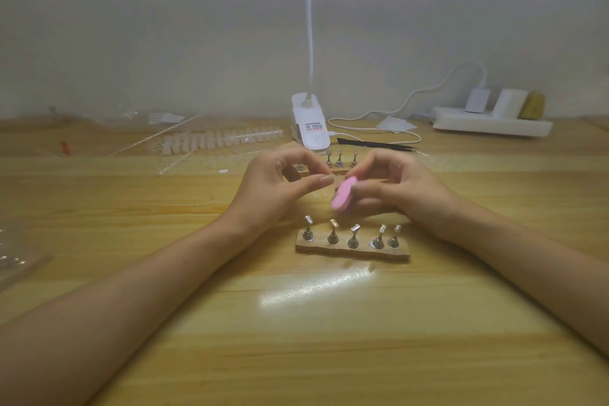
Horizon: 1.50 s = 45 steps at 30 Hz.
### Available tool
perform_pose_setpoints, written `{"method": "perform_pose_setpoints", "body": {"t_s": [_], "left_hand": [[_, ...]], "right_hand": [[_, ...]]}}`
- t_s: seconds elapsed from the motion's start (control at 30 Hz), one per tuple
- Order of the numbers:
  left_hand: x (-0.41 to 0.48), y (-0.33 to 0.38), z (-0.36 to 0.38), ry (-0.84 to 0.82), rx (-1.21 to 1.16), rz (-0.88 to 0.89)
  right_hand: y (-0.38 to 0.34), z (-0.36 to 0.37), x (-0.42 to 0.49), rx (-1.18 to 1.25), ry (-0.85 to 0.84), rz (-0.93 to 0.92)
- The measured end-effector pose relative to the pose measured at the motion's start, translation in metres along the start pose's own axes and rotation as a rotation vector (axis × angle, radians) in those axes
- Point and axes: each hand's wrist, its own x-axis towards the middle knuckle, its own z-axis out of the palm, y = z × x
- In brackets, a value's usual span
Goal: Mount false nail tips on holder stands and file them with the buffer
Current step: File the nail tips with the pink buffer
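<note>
Surface (pixel 296 356) w/ holder stands (pixel 352 237) nearest; R hand (pixel 402 188) curls round pink buffer (pixel 344 194); L hand (pixel 273 184) fingers curled, thumb & forefinger close, contents can't tell.

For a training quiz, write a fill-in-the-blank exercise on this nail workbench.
The buffer held in the right hand is ____.
The near wooden base carries ____ holder stands.
The white power strip sits far to the ____.
Missing words: pink; five; right.
</note>
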Motion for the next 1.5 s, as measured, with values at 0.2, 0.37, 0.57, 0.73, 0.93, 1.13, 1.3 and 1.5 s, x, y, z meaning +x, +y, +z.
{"method": "perform_pose_setpoints", "body": {"t_s": [0.2, 0.37, 0.57, 0.73, 0.93, 1.13, 1.3, 1.5], "left_hand": [[-0.0006, 0.0020, 0.0007, -0.011, 0.022, 0.007], [-0.0006, 0.0014, 0.0003, -0.004, 0.012, -0.006], [-0.0010, 0.0019, 0.0004, -0.007, 0.012, 0.000], [-0.0013, 0.0048, 0.0011, -0.035, 0.068, 0.042], [-0.0012, 0.0036, 0.0004, -0.016, 0.063, 0.058], [-0.0006, 0.0026, 0.0009, -0.016, 0.083, 0.092], [-0.0001, 0.0011, 0.0010, 0.001, 0.088, 0.102], [0.0003, 0.0020, 0.0023, -0.061, 0.090, 0.122]], "right_hand": [[-0.0004, -0.0006, 0.0007, 0.011, 0.028, -0.020], [0.0020, -0.0019, 0.0014, 0.009, 0.052, -0.025], [-0.0013, -0.0038, 0.0029, 0.000, 0.005, 0.012], [-0.0002, 0.0007, -0.0004, -0.060, -0.041, -0.012], [0.0007, 0.0015, -0.0003, -0.048, -0.074, -0.004], [0.0009, -0.0013, 0.0010, 0.019, -0.018, -0.005], [0.0001, -0.0012, 0.0034, 0.036, 0.056, 0.000], [0.0016, 0.0022, 0.0038, 0.008, 0.051, -0.004]]}}
